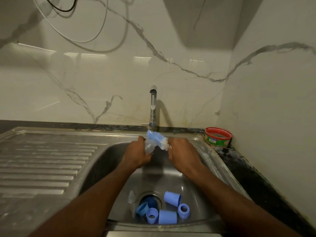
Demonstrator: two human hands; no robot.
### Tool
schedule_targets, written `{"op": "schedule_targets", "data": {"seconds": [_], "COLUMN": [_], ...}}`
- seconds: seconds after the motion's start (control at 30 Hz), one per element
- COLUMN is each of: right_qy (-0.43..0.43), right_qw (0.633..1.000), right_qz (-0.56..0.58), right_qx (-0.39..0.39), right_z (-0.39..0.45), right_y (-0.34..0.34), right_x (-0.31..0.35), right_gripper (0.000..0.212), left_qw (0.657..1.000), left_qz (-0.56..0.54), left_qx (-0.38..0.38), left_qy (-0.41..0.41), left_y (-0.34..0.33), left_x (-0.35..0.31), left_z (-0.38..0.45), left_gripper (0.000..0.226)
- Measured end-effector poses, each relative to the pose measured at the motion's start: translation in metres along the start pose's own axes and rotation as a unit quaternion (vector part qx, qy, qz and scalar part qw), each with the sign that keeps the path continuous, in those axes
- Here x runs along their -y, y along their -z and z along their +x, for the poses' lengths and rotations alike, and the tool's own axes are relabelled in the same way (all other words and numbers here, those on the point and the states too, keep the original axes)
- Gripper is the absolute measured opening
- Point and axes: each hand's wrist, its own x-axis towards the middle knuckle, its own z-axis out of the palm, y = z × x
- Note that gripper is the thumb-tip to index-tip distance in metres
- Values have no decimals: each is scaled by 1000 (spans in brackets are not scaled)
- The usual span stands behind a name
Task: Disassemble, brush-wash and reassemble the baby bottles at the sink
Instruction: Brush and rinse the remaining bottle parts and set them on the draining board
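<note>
A clear bottle (149, 148) is held over the back of the sink (201, 151), just below and in front of the tap (152, 106), from which a thin stream of water runs. The left hand (137, 152) grips the bottle with its fingers curled round the body, the open end tilted up toward the right. The right hand (181, 151) is closed round the handle of a bottle brush (158, 137), whose blue and white bristles lie across the bottle's mouth, the blue tip pointing up to the left under the water. Lower down, around the drain (150, 201) at the near end of the basin, lie loose bottle parts: two light blue caps (172, 198) on their sides, three blue screw rings (183, 210), and a clear teat (131, 196) to the left of the drain. A ribbed draining board (42, 165) stretches to the left of the basin. On the dark counter in the right corner, against the marble wall (102, 79), stands a round red and green tub (218, 137).
</note>
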Motion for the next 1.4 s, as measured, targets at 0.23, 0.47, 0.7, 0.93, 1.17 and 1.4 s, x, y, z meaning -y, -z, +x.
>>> {"op": "schedule_targets", "data": {"seconds": [0.23,0.47,0.7,0.93,1.17,1.4], "right_qy": [-16,12,38,15,-40,-45], "right_qw": [1000,995,999,997,996,995], "right_qz": [-25,-59,-10,-61,-53,-40], "right_qx": [11,-83,-25,-39,62,79], "right_z": [14,4,-10,4,-7,6], "right_y": [6,20,10,21,15,27], "right_x": [9,-3,10,10,12,5], "right_gripper": [37,27,18,23,31,27], "left_qw": [970,996,996,997,988,984], "left_qz": [-131,-84,-62,-32,-93,-118], "left_qx": [91,12,66,45,96,76], "left_qy": [-182,-28,-8,-60,-81,-109], "left_y": [9,10,-1,3,9,5], "left_x": [-22,-15,-14,-30,-12,-26], "left_z": [-12,-5,5,-11,-10,-12], "left_gripper": [42,71,55,58,50,70]}}
